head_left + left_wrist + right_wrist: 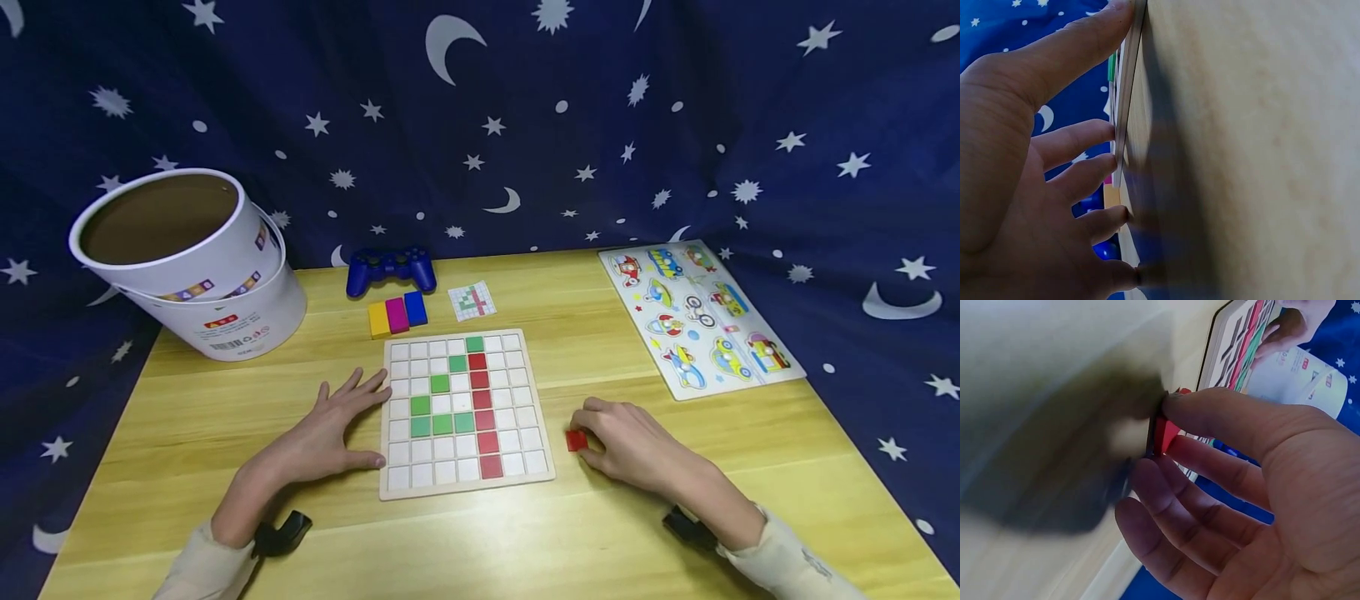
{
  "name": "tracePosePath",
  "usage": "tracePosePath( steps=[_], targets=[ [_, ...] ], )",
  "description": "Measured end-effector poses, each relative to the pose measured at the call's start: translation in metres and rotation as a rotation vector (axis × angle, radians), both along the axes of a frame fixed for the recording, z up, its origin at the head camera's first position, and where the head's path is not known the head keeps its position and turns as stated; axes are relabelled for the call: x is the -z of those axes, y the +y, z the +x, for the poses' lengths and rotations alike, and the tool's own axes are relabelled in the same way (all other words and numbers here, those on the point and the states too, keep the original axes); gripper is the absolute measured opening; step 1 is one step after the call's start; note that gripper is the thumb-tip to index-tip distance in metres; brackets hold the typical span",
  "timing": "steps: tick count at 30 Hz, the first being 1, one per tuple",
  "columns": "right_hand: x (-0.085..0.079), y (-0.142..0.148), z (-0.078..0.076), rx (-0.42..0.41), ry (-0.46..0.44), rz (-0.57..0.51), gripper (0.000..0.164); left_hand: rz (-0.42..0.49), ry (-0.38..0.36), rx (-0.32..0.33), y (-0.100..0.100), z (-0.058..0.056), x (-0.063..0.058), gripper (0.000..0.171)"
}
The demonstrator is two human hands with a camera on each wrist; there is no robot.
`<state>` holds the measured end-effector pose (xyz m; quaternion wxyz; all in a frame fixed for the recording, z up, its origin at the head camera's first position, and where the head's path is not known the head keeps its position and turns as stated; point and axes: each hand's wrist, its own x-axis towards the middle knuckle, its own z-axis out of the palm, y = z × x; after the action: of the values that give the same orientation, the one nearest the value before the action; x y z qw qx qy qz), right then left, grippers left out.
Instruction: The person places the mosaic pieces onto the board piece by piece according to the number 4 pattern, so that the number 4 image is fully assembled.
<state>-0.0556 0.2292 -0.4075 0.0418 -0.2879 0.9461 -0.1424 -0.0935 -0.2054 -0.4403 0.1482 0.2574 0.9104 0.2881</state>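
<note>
A square wooden grid board (517, 408) lies on the table, with white cells and green and red tiles set in some of them. Along its left edge, my left hand (318, 433) is spread, thumb and fingertips at the rim; the left wrist view has the thumb (1079, 50) up against the board's side. To the right of the board, my right hand (633, 442) pinches a small red tile (576, 441) close over the tabletop. Seen from the right wrist, the red tile (1165, 434) sits between thumb and index finger, partly covered by them.
Behind the board are yellow (378, 319), magenta (397, 315) and blue blocks (416, 308), a small pattern card (472, 301) and a blue game controller (390, 271). A white bucket (225, 308) stands at back left. At right lies a vehicle puzzle board (701, 321).
</note>
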Motion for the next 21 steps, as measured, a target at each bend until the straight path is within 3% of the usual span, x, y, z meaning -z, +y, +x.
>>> tracePosePath(
  steps=[7, 12, 21],
  targets=[
    [-0.002, -0.011, -0.011, -0.007, 0.046, -0.022, 0.023, 0.001, 0.001, 0.001, 0.000, 0.000, 0.001, 0.094],
    [-0.004, -0.027, -0.019, -0.055, 0.064, -0.044, 0.023, 0.008, 0.014, 0.004, 0.000, 0.000, 0.002, 0.094],
    [-0.004, -0.055, -0.034, -0.132, 0.033, -0.075, 0.021, -0.005, -0.002, -0.001, 0.000, 0.000, 0.001, 0.094]
  ],
)
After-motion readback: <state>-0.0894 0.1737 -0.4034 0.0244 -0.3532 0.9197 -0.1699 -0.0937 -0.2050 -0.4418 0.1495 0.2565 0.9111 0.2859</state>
